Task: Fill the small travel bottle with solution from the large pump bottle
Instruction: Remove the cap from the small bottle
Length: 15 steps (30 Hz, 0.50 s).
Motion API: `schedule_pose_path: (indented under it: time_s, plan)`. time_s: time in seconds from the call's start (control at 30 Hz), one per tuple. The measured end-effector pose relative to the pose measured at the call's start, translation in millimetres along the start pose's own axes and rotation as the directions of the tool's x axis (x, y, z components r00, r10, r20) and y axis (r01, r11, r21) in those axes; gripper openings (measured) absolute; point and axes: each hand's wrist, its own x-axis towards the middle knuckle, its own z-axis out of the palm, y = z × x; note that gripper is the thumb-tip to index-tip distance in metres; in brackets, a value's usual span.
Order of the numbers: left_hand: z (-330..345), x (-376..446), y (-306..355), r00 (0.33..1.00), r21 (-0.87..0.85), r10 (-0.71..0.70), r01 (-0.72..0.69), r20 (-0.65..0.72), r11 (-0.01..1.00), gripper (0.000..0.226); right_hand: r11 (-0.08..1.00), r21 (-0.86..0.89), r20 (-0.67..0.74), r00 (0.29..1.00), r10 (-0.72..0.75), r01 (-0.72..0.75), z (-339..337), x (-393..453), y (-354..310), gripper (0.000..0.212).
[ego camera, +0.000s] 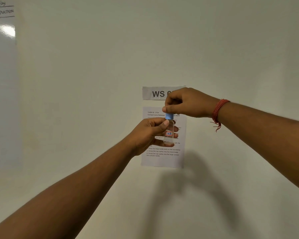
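A small clear travel bottle (168, 131) with a red-bordered "17B" label is held upright in front of the wall. My left hand (148, 134) wraps around its body from the left. The bottle's blue cap (169, 116) sits on top, pinched from above by the fingers of my right hand (185, 102). A red thread band circles my right wrist. Only a little clear liquid seems to lie at the bottle's bottom. The large pump bottle is not in view.
Behind the bottle a printed instruction sheet (162, 152) and a "WS" sign (155, 93) are stuck to the pale wall. A whiteboard (2, 83) with handwriting hangs at the far left. Shadows of both arms fall on the wall below.
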Motion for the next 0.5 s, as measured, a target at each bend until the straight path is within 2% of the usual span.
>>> schedule_pose_path:
  time_s: [0.17, 0.37, 0.5]
  plan:
    - [0.2, -1.0, -0.3, 1.000, 0.015, -0.001, 0.001, 0.004, 1.000, 0.026, 1.000, 0.014, 0.033, 0.999, -0.006, 0.005, 0.3, -1.1, -3.1, 0.003]
    - [1.2, -0.7, -0.6, 1.000, 0.012, -0.004, 0.004, -0.002, 1.000, 0.025, 0.999, 0.023, 0.029, 0.999, -0.027, 0.026, -0.1, -1.3, -2.6, 0.013]
    - [0.6, -0.9, -0.9, 1.000, 0.010, -0.003, 0.003, -0.001, 1.000, 0.027, 1.000, -0.030, 0.000, 1.000, -0.008, 0.008, 3.0, -0.3, 0.0, 0.023]
